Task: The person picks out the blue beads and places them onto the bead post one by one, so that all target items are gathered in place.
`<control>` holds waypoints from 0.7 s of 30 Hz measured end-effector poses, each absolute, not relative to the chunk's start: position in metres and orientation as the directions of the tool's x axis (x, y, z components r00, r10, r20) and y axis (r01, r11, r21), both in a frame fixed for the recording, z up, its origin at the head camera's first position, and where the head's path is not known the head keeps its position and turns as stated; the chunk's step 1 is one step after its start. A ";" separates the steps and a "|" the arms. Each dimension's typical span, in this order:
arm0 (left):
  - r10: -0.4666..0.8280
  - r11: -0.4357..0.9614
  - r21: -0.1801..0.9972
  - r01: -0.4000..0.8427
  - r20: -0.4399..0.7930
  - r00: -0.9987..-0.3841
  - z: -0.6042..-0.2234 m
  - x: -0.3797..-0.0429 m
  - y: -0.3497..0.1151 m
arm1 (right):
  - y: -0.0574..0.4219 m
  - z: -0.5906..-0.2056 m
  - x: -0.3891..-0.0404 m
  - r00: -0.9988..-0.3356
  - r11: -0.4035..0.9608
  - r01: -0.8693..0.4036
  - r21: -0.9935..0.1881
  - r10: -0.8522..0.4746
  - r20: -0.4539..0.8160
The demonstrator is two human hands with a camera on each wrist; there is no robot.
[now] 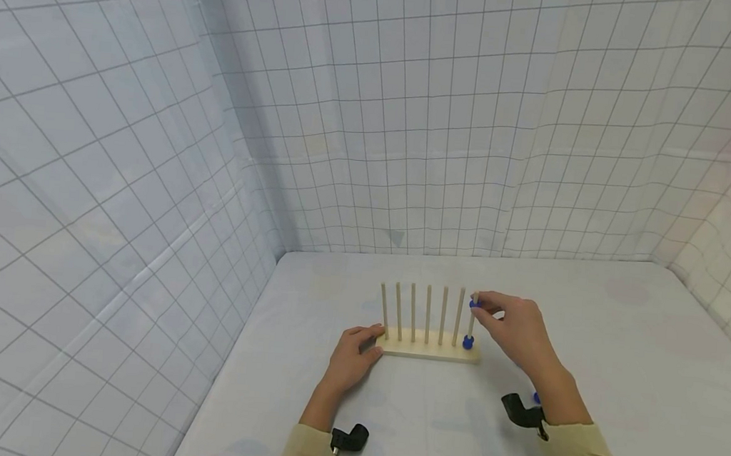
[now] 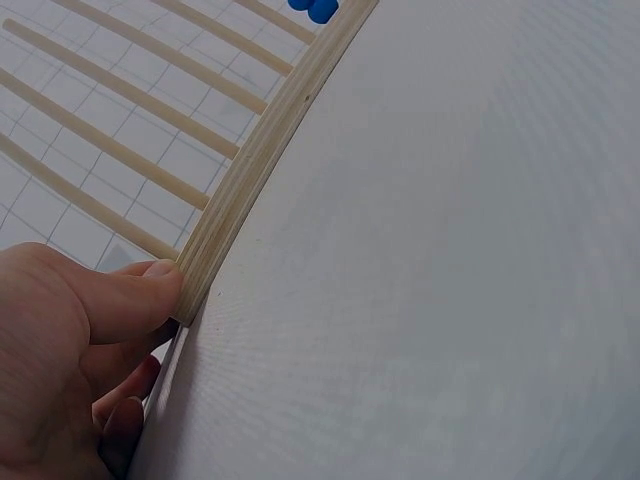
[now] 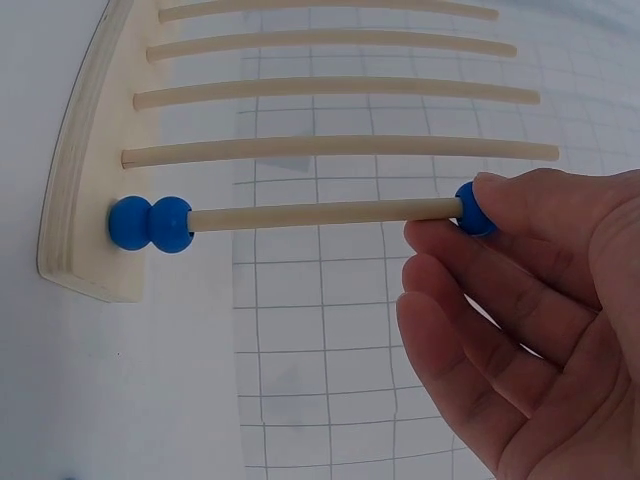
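A wooden peg rack (image 1: 427,350) with a row of several upright dowels stands on the table. My right hand (image 1: 520,333) pinches a blue bead (image 3: 474,209) between thumb and fingers, around the top of the rightmost dowel (image 3: 330,213). Two more blue beads (image 3: 150,223) sit stacked at the foot of that same dowel. At the rack's left end, my left hand (image 1: 351,360) grips the base (image 2: 232,200), its thumb on the near edge. The other dowels carry no beads.
Another blue piece (image 1: 537,397) lies on the white table (image 1: 428,419), partly hidden by the right wrist. Black wrist cameras (image 1: 350,438) are strapped to both forearms. Gridded white sheets (image 1: 412,131) hang behind the table and at its sides.
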State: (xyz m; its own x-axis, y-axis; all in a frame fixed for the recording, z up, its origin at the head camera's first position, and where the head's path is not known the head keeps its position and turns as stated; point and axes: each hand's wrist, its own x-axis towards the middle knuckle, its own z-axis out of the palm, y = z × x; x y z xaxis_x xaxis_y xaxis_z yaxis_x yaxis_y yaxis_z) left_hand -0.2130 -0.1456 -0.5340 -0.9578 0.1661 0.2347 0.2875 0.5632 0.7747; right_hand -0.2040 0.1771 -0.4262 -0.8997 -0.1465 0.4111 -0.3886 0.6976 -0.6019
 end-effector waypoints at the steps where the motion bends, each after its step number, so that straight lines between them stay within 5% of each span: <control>1: 0.165 0.563 0.776 0.285 0.233 -0.959 -0.534 -0.213 -0.146 | 0.177 -0.427 -0.204 -0.900 0.696 -0.390 -0.603 -0.148 0.411; 21: 0.163 0.569 0.771 0.285 0.234 -0.958 -0.533 -0.213 -0.145 | 0.178 -0.440 -0.206 -0.910 0.715 -0.369 -0.594 -0.146 0.388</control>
